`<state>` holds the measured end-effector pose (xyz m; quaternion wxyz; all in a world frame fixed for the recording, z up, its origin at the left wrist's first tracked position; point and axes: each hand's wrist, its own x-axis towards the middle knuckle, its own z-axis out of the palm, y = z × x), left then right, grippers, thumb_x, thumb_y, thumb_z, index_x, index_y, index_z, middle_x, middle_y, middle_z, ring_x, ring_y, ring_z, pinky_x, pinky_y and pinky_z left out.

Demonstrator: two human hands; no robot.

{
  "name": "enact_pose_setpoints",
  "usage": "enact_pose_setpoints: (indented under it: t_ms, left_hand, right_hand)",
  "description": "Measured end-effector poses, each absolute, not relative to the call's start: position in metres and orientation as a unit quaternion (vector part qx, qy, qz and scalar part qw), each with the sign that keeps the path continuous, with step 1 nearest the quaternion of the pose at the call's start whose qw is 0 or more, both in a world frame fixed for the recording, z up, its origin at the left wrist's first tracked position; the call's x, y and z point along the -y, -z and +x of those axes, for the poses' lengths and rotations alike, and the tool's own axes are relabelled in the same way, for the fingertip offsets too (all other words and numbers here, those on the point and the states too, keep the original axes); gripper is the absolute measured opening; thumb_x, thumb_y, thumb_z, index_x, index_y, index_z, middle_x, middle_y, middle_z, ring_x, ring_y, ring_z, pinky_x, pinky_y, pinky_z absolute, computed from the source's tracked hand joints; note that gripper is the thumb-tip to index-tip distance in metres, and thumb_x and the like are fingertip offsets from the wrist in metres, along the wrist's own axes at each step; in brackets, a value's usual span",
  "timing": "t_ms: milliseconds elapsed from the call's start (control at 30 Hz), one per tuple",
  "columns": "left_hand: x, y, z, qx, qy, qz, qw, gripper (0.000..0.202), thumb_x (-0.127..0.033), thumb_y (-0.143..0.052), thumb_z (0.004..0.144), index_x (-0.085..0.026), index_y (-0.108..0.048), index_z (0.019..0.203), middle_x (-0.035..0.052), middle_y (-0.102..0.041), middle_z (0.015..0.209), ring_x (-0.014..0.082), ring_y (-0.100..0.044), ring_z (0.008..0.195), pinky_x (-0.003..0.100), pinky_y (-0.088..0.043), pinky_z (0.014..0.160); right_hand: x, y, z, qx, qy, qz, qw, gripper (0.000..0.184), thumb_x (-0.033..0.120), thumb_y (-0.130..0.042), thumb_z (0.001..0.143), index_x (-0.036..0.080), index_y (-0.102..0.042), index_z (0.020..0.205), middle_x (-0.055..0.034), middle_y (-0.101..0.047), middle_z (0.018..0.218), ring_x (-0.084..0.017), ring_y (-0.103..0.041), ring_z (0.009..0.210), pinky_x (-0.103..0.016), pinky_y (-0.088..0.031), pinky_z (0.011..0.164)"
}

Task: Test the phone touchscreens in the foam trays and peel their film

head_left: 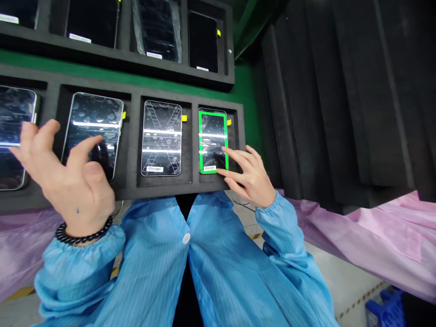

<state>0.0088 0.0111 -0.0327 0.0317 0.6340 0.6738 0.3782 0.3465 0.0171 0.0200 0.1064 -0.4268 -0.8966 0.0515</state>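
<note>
At the right end of the near black foam tray (131,136) lies a smartphone (211,131) with a bright green frame on its screen. My right hand (250,177) is over its lower right edge, fingers apart and a fingertip at the screen. Left of it is a second smartphone (161,136) showing white ladder-like lines. My left hand (73,181) hovers with spread fingers, holding nothing, in front of a dark-screened smartphone (93,120). It partly hides that one and another smartphone (15,109) at the far left.
A further foam tray (225,68) holds more smartphones, one in a clear bag (156,29). Green table surface (250,100) shows between and beside the trays. Black foam trays (327,104) are stacked at the right. Pink cloth (384,231) hangs below them, above a blue crate (384,309).
</note>
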Motion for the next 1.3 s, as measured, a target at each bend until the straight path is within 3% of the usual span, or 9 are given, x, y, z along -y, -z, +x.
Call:
enact_pose_setpoints:
  t_ms: [200, 433, 600, 867, 1300]
  left_hand:
    - [-0.011, 0.030, 0.012, -0.675, -0.378, 0.633, 0.035, 0.066, -0.059, -0.023, 0.103, -0.021, -0.068, 0.133, 0.0052, -0.041, 0.159, 0.0327, -0.026, 0.154, 0.055, -0.011, 0.129]
    - [-0.012, 0.029, 0.012, -0.675, -0.380, 0.631, 0.037, 0.066, -0.060, -0.023, 0.102, -0.023, -0.068, 0.134, 0.0055, -0.042, 0.158, 0.0340, -0.026, 0.154, 0.057, -0.011, 0.128]
    - [-0.011, 0.032, 0.011, -0.672, -0.384, 0.632, 0.034, 0.062, -0.056, -0.026, 0.102, -0.023, -0.068, 0.133, 0.0061, -0.042, 0.159, 0.0335, -0.027, 0.154, 0.056, -0.009, 0.128]
    - [-0.011, 0.035, 0.010, -0.663, -0.396, 0.635, 0.035, 0.057, -0.056, -0.030, 0.100, -0.029, -0.066, 0.135, 0.0049, -0.043, 0.158, 0.0356, -0.028, 0.154, 0.059, -0.009, 0.128]
    - [-0.012, 0.037, 0.011, -0.666, -0.400, 0.628, 0.037, 0.056, -0.055, -0.031, 0.100, -0.027, -0.067, 0.133, 0.0065, -0.043, 0.159, 0.0359, -0.028, 0.154, 0.062, -0.009, 0.127]
  right_hand:
    - [-0.013, -0.025, 0.367, 0.882, -0.031, -0.458, 0.110, 0.028, 0.023, -0.053, 0.098, 0.024, -0.081, 0.095, -0.0090, -0.059, 0.148, -0.029, -0.058, 0.128, -0.059, -0.039, 0.115]
    - [-0.017, -0.030, 0.363, 0.868, -0.038, -0.475, 0.137, 0.029, 0.022, -0.052, 0.097, 0.027, -0.080, 0.096, -0.0033, -0.060, 0.147, -0.029, -0.059, 0.126, -0.059, -0.041, 0.115]
    - [-0.030, -0.030, 0.349, 0.867, -0.026, -0.472, 0.161, 0.028, 0.026, -0.051, 0.100, 0.024, -0.079, 0.101, -0.0086, -0.061, 0.145, -0.029, -0.058, 0.127, -0.056, -0.039, 0.117]
    - [-0.082, -0.013, 0.346, 0.819, -0.019, -0.550, 0.159, 0.039, 0.040, -0.039, 0.106, 0.025, -0.070, 0.124, -0.0093, -0.053, 0.153, -0.029, -0.050, 0.136, -0.053, -0.034, 0.118]
    - [-0.117, 0.007, 0.344, 0.817, 0.022, -0.560, 0.134, 0.041, 0.042, -0.037, 0.107, 0.028, -0.073, 0.122, -0.0076, -0.048, 0.156, -0.028, -0.049, 0.134, -0.054, -0.034, 0.117]
